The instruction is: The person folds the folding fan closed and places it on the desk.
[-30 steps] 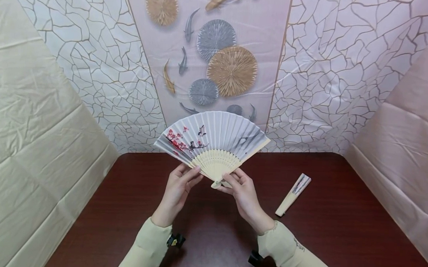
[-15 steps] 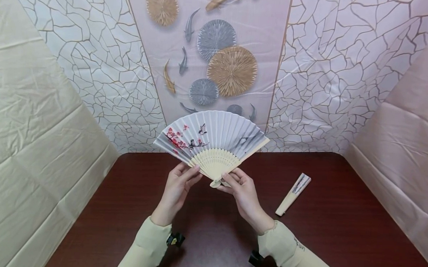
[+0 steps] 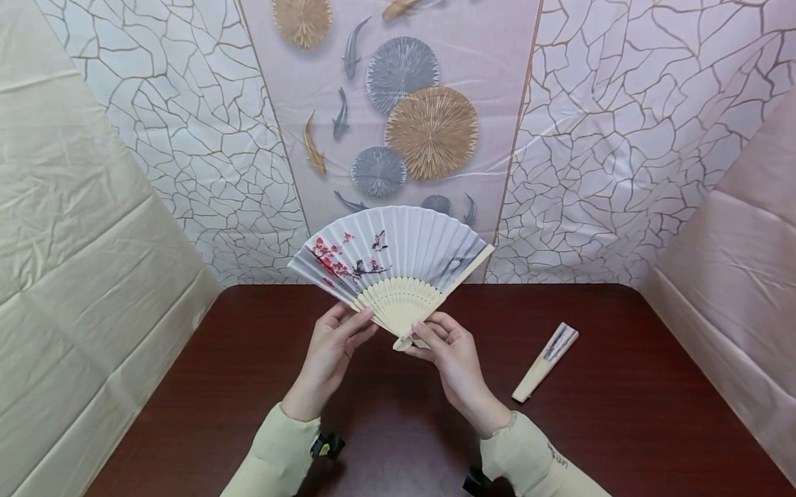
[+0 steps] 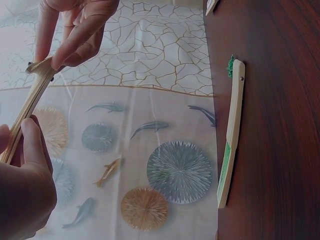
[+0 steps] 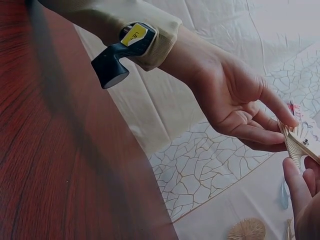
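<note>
A spread folding fan [image 3: 405, 249], with white pleats, red blossoms, dark birds and pale ribs, is held up over the table in the head view. My left hand [image 3: 334, 350] pinches its left outer rib between thumb and fingers. Close to the pivot, my right hand [image 3: 449, 356] grips the lower right side with the thumb in front. The left wrist view shows the fan's ribs [image 4: 30, 107] edge-on between both hands. In the right wrist view the left hand [image 5: 230, 100] holds the fan's edge, while the right hand [image 5: 302, 195] shows only partly at the border.
A closed fan [image 3: 545, 361] with a white and grey leaf lies on the dark red table [image 3: 603, 454], right of my hands. Another closed fan [image 4: 231, 132], green with pale sticks, lies on the table in the left wrist view. Patterned cloth [image 3: 579, 138] hangs behind.
The fan's right outer rib has swung a little inward and up, so the spread is slightly narrower. Both hands stay almost where they were, and the closed fan on the right has not moved.
</note>
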Available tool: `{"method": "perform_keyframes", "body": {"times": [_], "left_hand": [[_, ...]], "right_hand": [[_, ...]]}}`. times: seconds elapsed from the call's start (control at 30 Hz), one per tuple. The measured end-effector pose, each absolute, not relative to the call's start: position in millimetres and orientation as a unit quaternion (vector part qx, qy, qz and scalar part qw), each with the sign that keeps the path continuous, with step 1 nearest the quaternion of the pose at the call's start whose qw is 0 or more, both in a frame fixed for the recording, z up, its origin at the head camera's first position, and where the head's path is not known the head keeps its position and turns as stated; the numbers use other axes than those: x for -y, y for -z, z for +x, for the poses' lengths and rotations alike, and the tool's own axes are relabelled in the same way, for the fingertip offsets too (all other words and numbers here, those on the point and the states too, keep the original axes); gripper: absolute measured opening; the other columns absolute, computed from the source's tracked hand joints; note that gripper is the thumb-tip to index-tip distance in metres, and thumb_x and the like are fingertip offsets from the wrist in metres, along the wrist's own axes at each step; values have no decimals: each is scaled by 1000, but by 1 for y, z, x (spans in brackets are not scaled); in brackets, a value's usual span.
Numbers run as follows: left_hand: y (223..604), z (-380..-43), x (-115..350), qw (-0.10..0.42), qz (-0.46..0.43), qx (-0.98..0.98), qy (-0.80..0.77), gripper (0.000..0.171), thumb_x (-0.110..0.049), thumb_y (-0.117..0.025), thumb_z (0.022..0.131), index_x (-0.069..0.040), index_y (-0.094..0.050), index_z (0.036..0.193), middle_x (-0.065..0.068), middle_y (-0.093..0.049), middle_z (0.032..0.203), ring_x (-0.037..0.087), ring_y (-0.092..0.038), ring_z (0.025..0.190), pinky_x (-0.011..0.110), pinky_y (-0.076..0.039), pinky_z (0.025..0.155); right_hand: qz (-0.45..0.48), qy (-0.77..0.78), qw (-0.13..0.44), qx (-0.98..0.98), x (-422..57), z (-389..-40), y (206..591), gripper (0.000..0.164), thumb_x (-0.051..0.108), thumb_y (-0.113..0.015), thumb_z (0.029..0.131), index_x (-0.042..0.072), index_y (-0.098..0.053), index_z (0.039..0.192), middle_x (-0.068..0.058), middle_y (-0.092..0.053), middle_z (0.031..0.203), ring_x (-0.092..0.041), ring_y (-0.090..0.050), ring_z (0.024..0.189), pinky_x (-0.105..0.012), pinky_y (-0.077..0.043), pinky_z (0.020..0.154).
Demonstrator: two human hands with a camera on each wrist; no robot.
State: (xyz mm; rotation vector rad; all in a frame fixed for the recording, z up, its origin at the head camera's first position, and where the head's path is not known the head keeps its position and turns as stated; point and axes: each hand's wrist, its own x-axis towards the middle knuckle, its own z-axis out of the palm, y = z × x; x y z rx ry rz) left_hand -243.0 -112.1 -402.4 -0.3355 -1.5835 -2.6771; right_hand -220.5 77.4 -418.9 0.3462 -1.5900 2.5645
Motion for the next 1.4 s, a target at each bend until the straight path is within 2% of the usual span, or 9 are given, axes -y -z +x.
{"method": "perform_keyframes", "body": {"times": [0.67, 1.07, 1.27, 1.4], "left_hand": [[404, -244, 111, 7, -118, 513, 850, 32, 2, -62, 97, 5, -58, 129, 11, -70, 113, 17, -70, 96, 30, -59, 87], [404, -244, 113, 4, -115, 531, 840, 35, 2, -63, 97, 5, -58, 132, 10, -70, 116, 16, -69, 99, 41, -55, 96], [405, -244, 113, 2, -113, 537, 836, 38, 1, -63, 97, 5, -57, 134, 14, -67, 121, 17, -69, 100, 39, -56, 95], [406, -245, 114, 0, -111, 541, 833, 39, 0, -64, 97, 5, -57, 135, 14, -67, 122, 17, -69, 100, 47, -51, 100]], "right_hand": [[108, -840, 56, 529, -79, -219, 417, 11, -1, -64, 97, -3, -59, 106, -2, -71, 85, -13, -68, 79, -35, -62, 74], [121, -828, 45, 546, -79, -220, 418, 24, 0, -64, 98, -14, -56, 116, -5, -71, 90, -17, -71, 82, -36, -62, 75], [120, -826, 39, 550, -78, -219, 417, 22, -1, -64, 97, -12, -58, 115, -6, -71, 92, -20, -71, 82, -38, -62, 75], [117, -826, 36, 551, -77, -218, 417, 18, -3, -63, 96, -10, -60, 112, -6, -71, 92, -19, -70, 82, -39, -62, 76]]}}
